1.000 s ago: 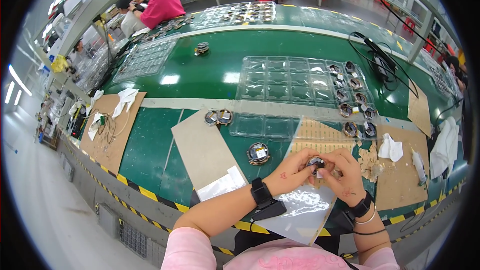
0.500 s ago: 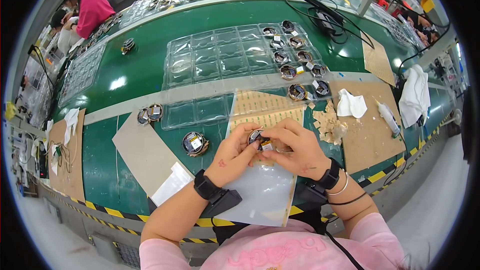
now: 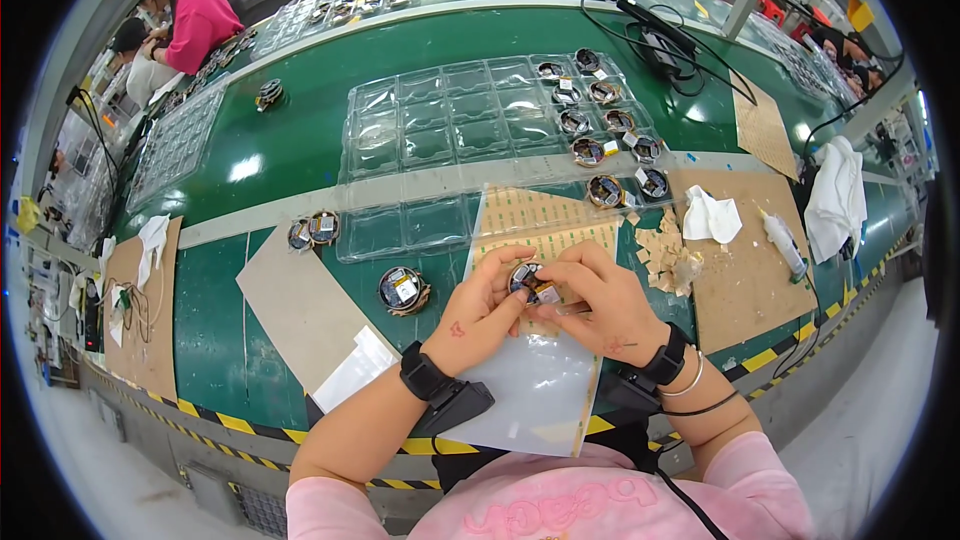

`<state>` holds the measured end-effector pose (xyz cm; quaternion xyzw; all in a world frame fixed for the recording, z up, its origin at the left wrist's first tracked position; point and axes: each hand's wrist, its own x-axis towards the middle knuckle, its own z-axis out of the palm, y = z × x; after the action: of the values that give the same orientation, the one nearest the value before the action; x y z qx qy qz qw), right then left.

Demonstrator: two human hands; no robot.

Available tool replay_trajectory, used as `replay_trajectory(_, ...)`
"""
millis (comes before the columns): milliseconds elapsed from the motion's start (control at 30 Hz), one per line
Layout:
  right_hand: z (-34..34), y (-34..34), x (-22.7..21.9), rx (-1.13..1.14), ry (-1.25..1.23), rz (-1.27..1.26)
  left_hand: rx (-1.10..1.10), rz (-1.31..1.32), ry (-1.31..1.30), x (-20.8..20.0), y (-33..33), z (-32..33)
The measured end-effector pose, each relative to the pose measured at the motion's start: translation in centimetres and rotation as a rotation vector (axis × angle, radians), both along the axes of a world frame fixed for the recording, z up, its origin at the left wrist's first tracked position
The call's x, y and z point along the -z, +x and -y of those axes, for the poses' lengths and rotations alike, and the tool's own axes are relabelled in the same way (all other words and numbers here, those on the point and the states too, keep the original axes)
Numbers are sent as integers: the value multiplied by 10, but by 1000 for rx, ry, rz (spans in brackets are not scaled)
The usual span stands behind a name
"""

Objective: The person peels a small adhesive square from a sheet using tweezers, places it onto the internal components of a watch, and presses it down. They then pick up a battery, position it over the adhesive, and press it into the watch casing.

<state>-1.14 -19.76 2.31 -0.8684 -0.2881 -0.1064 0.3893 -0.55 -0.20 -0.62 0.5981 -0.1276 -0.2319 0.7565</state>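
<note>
A small round circuit-board assembly [image 3: 524, 278] with dark parts and a pale-labelled piece is held up over a sheet of yellowish adhesive backing [image 3: 545, 215]. My left hand [image 3: 476, 314] wraps its left side, the thumb pressing on its face. My right hand [image 3: 606, 308] is closed at its right edge, thumb and forefinger pinching beside the pale-labelled piece [image 3: 547, 294]; exactly what those fingertips grip is hidden. Below both hands lies a translucent sheet [image 3: 530, 395]. A similar round assembly [image 3: 402, 290] rests on the green bench left of my left hand.
Beyond my hands, a clear compartment tray [image 3: 425, 130] holds several round assemblies along its right side. Two more [image 3: 312, 230] sit on a grey board [image 3: 300, 305]. At right, a brown board [image 3: 740, 290] carries a white cloth [image 3: 711, 216], torn paper scraps [image 3: 665, 255] and a glue tube [image 3: 784, 247].
The view has shifted slightly, so the scene sits a little lower and to the right. Both hands keep hold around the round assembly, which now turns its face a bit more into view.
</note>
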Motion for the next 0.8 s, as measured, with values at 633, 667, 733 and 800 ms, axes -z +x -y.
replay_trajectory(633, 1, -3, -3, 28, 162, -177, -10, 23, 9, 1, -3, 1)
replay_trajectory(667, 1, -2, -2, 30, 181, -166, -12, 42, 8, 2, -3, 2)
replay_trajectory(733, 3, -2, -1, 34, 197, -158, -18, 79, 7, 3, -3, 4)
replay_trajectory(800, 3, -2, -3, 50, 179, -186, -17, 78, 14, 3, -4, 4)
